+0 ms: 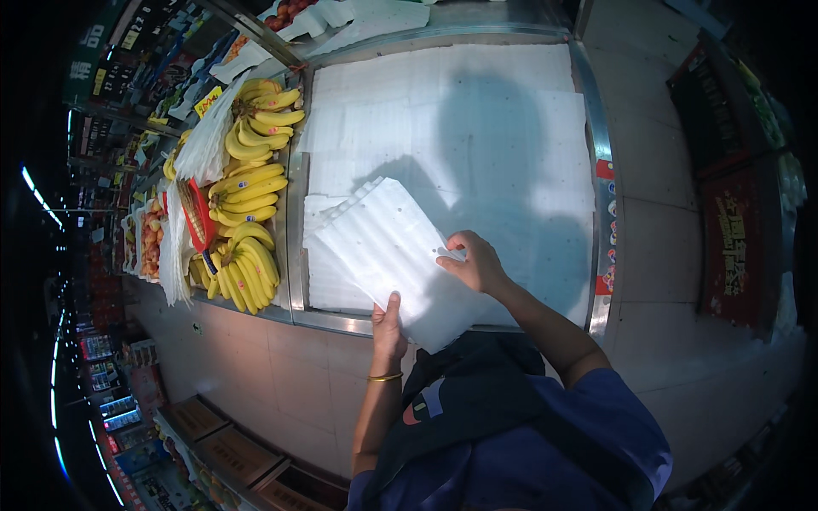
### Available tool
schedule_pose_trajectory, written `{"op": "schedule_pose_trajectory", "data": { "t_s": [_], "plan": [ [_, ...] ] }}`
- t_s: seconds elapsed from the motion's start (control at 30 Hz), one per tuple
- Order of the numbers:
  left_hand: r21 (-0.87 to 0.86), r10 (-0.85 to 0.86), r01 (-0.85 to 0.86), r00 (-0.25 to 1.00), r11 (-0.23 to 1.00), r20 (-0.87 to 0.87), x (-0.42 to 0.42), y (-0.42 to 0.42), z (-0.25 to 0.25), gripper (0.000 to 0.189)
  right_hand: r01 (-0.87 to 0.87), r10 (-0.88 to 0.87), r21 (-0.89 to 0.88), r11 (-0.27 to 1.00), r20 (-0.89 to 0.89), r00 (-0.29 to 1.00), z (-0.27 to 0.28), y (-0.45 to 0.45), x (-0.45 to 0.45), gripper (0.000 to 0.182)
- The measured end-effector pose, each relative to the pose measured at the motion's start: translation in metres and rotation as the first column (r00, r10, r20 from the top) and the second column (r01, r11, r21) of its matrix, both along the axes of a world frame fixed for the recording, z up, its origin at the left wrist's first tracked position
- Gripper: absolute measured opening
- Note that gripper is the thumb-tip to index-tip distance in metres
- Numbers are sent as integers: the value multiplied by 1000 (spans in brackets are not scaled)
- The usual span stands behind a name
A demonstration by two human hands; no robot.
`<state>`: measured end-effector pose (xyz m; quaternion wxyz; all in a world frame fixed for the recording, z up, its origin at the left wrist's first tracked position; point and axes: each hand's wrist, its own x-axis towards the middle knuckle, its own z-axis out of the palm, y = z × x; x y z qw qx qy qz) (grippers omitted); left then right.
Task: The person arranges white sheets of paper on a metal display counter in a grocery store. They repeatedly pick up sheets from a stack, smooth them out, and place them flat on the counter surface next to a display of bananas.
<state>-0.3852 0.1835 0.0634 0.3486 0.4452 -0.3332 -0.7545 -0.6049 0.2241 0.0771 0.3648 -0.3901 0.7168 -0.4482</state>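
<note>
A stack of white foam sheets [390,243] is held above the near part of a display table. My left hand [388,326] grips its near left edge, with the thumb on top and the fingers hidden beneath. At the stack's right edge, my right hand [470,259] pinches a corner between thumb and fingers. Beneath the stack, overlapping white sheets [383,128] line the metal-framed table. My shadow falls across this lining.
Bunches of bananas [252,198] lie left of the table's metal divider, beside hanging clear plastic bags [211,134] and a red scoop-like holder [198,217]. The metal rim [601,191] bounds the right side. Cardboard boxes [236,453] stand at the lower left.
</note>
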Motion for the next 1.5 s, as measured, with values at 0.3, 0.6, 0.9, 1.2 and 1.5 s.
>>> {"op": "schedule_pose_trajectory", "data": {
  "t_s": [0.3,0.6,0.9,1.2,1.5],
  "plan": [
    [124,89,-88,996,988,2,0,-14,-12,34,-92,87,-97,991,-55,995,3,-11,-20,20],
    [122,70,-57,992,991,-106,0,-19,-26,29,552,-256,-252,795,685,682,6,-56,-118,8],
    [66,120,-117,992,991,-48,8,-26,-22,36,886,-412,-25,463,879,241,-79,-137,-296,12],
    [-57,178,-178,984,982,7,4,-31,19,40,887,-530,188,423,845,74,-113,-237,-356,21],
    [-100,210,-195,963,976,168,7,-40,25,48,874,-625,288,391,780,22,-134,-252,-389,34]
  ]
}}
